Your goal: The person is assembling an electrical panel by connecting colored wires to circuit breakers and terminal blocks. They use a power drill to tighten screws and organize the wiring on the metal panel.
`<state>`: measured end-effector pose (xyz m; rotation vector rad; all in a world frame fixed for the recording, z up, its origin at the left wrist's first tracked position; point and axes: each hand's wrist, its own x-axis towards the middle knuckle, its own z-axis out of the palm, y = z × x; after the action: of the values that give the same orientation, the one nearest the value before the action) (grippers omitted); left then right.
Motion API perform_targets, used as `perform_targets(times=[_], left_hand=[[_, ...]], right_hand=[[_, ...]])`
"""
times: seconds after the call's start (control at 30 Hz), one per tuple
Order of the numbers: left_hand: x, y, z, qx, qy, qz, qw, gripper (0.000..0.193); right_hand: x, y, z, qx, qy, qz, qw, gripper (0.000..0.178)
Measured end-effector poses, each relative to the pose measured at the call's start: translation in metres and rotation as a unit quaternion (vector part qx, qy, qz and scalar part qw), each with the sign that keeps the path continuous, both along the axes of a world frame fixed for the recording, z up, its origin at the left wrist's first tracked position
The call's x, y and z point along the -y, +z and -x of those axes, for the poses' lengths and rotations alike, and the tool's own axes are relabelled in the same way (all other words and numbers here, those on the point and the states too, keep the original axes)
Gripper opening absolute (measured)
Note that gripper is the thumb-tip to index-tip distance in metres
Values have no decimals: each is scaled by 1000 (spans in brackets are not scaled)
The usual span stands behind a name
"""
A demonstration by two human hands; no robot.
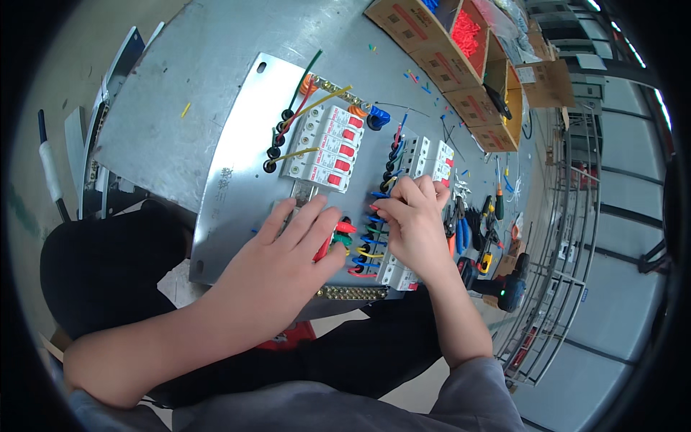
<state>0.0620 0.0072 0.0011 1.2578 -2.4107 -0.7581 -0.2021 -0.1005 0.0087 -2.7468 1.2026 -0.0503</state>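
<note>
Across the lower middle of a grey metal mounting panel (pixel 237 151) lies my left hand (pixel 291 245), fingers stretched out over a mostly hidden part on a metal rail. Red (pixel 346 227) and green insulating sleeves (pixel 342 238) show beside its fingertips. My right hand (pixel 417 223) is closed in a pinch at a wire with a red tip (pixel 373 207), among short blue, yellow and red wires coming up through black grommets. The pinched fingers partly cover the right row of white circuit breakers (pixel 439 160). Another row of white circuit breakers (pixel 335 147) with red switches stands beyond my left hand.
A brass terminal bar (pixel 353 293) runs along the panel's near edge. Cardboard bins (pixel 450 65) with red and blue sleeves stand at the far right. Pliers (pixel 462 230), a screwdriver (pixel 499 201) and a cordless drill (pixel 513 284) lie on the right. Small sleeves are scattered over the grey table (pixel 158 108).
</note>
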Motion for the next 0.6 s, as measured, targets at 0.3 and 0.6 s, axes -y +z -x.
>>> perform_targets(times=[0.3,0.6], left_hand=[[-1,-5,-1,-9,22,1,1000,41],[-2,-10,-3,-12,34,37,999,28]], right_hand=[[14,14,6,59,-55,-83,993,12],[12,0,-5,-30,-79,-10,996,15]])
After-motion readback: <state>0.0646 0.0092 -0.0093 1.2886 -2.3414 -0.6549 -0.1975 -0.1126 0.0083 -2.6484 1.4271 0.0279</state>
